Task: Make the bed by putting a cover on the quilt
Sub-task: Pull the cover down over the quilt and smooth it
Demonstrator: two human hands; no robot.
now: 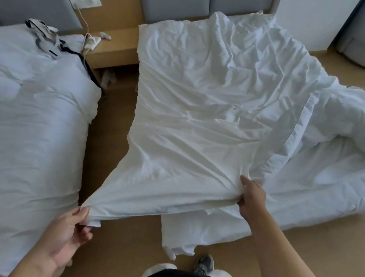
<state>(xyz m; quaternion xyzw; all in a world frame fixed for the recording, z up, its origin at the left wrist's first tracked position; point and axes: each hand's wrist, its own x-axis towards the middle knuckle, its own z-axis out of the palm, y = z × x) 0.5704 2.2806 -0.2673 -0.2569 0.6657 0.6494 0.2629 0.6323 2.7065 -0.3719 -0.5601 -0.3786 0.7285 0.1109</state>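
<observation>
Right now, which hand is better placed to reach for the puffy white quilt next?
Probably right: the right hand grips the thin white cover beside the puffy white quilt, while the left hand pinches the corner farthest from it.

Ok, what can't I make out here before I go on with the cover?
Head view only.
Opening of the cover: lost in its folds near the right hand.
Quilt: cut off by the right edge, partly under the cover.
Items on the bedside shelf: small, blurred.
</observation>
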